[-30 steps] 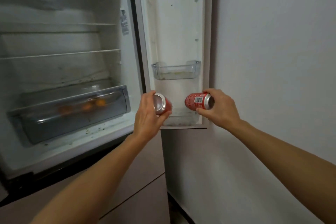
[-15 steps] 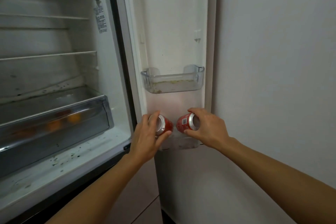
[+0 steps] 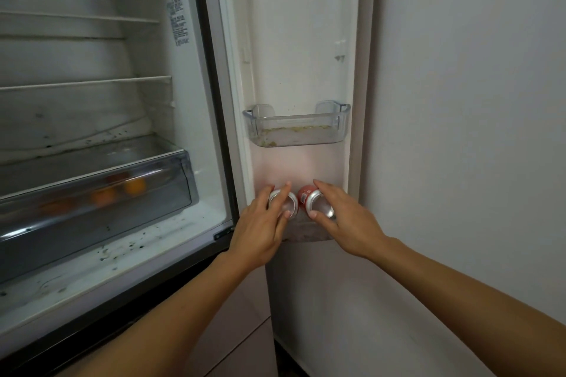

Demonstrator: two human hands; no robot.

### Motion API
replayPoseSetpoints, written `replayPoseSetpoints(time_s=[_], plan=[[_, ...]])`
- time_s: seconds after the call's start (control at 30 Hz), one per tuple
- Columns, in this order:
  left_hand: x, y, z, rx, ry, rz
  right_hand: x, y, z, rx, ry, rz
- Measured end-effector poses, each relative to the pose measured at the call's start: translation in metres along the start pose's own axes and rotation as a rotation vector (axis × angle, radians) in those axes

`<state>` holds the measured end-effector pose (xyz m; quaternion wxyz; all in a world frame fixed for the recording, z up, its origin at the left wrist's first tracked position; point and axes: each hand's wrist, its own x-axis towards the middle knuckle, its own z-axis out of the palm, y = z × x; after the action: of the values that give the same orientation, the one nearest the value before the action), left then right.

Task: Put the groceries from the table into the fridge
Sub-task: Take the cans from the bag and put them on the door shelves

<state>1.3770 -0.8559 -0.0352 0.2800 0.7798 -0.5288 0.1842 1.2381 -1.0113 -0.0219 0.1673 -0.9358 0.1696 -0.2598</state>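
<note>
The fridge stands open, its door (image 3: 301, 40) swung out to the right against a wall. Two red soda cans sit side by side in the door's lowest shelf (image 3: 306, 231). My left hand (image 3: 260, 226) is wrapped around the left can (image 3: 286, 202), fingers over its silver top. My right hand (image 3: 346, 220) grips the right can (image 3: 315, 202), thumb on its near side. Both cans are tilted with their tops towards me; their bases are hidden inside the shelf.
An empty, stained clear door bin (image 3: 297, 124) hangs above the cans. Inside the fridge, a crisper drawer (image 3: 101, 202) holds orange fruit under bare wire shelves (image 3: 85, 82). A white wall (image 3: 474, 131) is close on the right.
Both hands have carried the cans down and closer together, from in front of the door into its lowest shelf. The view has shifted right and moved nearer to the door.
</note>
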Motion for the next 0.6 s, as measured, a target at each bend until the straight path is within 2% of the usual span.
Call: replayPoseSetpoints(time_s=[0.1, 0.17, 0.27, 0.33, 0.47, 0.6], plan=[[-0.005, 0.012, -0.009, -0.014, -0.013, -0.021, -0.001, 0.0, -0.004, -0.027, -0.006, -0.006], [-0.017, 0.022, -0.016, -0.023, 0.043, -0.041, -0.009, -0.003, -0.011, -0.074, 0.076, -0.028], [-0.038, 0.031, -0.028, 0.021, 0.104, -0.167, -0.022, -0.01, -0.018, -0.102, 0.254, -0.16], [-0.06, 0.042, -0.035, 0.099, 0.105, -0.241, -0.036, -0.015, -0.023, -0.08, 0.269, -0.26], [-0.13, 0.077, -0.046, 0.221, 0.104, -0.379, -0.073, -0.029, -0.017, 0.03, 0.158, -0.427], [-0.22, 0.117, -0.052, 0.304, 0.029, -0.55, -0.13, -0.046, 0.008, 0.085, -0.041, -0.513]])
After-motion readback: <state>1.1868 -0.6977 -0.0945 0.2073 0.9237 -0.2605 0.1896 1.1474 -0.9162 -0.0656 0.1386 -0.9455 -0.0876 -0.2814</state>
